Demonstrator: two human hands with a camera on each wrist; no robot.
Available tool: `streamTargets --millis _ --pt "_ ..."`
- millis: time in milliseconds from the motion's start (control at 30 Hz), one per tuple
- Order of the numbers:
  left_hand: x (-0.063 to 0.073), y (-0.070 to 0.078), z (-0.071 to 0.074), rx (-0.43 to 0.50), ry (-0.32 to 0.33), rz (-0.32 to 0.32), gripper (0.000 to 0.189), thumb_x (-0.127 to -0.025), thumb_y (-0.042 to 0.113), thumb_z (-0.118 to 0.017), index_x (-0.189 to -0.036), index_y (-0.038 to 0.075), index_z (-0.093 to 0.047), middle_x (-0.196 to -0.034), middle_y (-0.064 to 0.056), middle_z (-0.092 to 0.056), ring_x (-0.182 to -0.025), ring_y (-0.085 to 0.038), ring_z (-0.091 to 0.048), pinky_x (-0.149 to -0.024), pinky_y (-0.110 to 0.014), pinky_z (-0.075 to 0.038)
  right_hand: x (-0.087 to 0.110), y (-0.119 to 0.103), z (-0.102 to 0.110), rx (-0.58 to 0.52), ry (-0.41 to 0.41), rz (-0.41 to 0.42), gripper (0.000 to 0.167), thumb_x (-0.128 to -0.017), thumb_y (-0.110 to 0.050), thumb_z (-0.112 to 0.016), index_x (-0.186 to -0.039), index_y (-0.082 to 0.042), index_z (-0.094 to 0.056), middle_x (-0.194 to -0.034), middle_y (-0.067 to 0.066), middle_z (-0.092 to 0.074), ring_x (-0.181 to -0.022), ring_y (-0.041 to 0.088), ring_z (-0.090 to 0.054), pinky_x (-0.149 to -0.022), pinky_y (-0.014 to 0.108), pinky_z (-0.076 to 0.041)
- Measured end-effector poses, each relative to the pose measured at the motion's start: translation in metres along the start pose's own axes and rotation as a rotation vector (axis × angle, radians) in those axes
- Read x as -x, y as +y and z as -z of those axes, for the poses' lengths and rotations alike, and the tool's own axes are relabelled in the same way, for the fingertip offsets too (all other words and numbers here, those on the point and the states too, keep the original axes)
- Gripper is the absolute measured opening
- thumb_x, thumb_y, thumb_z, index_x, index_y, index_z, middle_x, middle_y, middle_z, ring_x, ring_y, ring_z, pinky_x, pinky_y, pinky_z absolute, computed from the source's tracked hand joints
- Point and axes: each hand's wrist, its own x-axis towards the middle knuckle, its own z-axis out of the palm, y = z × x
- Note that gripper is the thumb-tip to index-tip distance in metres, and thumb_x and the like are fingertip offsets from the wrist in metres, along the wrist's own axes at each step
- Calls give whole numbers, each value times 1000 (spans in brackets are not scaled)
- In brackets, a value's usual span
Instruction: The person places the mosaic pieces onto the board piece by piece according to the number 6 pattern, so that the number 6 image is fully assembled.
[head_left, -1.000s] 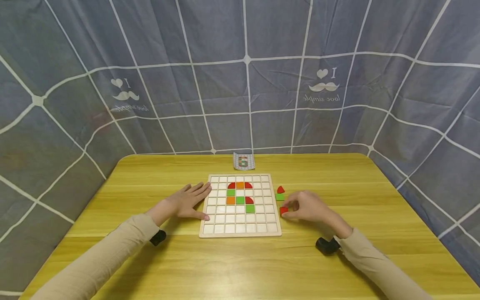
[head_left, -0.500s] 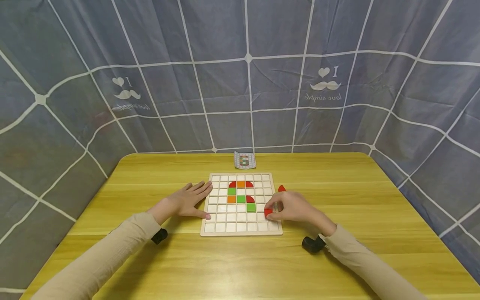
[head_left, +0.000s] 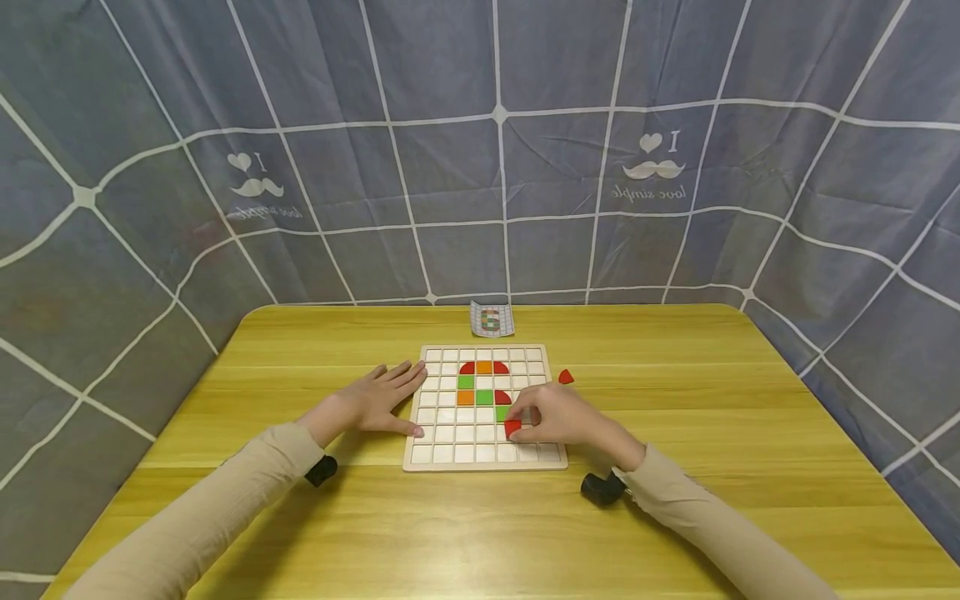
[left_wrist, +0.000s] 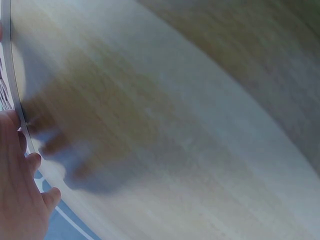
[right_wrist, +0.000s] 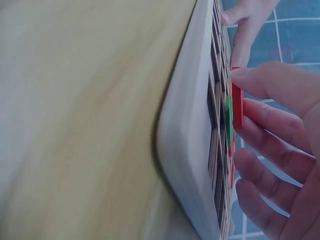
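A pale wooden grid board [head_left: 486,467] lies on the table. My left hand [head_left: 373,402] is spread flat, its fingertips and thumb resting on the board's left edge. With thumb and fingers, my right hand [head_left: 564,417] pinches a red tile [head_left: 513,430] over the lower right of the grid, just below a green tile [head_left: 502,412]. In the right wrist view, the red tile [right_wrist: 237,100] is held on edge-on view, above the grid. Red, orange and green tiles sit in cells, among them an orange square [head_left: 483,367] and a red rounded piece [head_left: 467,367].
A small printed card [head_left: 491,320] with a coloured grid pattern lies behind the board. One loose red rounded piece [head_left: 566,377] is on the table right of the board. A grey checked curtain [head_left: 457,167] hangs behind the wooden table [head_left: 480,533].
My right hand has carried the red tile leftward from the table beside the board to over the grid. The loose green tile beside the board is now hidden. My left hand stays put.
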Motion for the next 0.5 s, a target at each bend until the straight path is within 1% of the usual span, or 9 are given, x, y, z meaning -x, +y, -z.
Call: streamTargets --millis 200,500 --pt "0 0 0 3 3 1 103 -84 74 -48 -156 12 -8 -164 -9 -2 -150 -32 -5 -120 -58 -8 -7 -3 -6 51 -5 18 20 -79 -30 -78 -94 -17 -77 -72 -8 -61 -56 -2 -43 -53 14 -36" --pt "1 1 1 15 5 -6 103 -84 73 -49 -156 11 -8 -163 -10 -3 -150 -33 -6 -119 -58 -9 -10 -6 -8 60 -9 23 19 -79 -27 -78 -95 -16 -77 -79 -7 -64 -56 -2 -42 -51 14 -36"
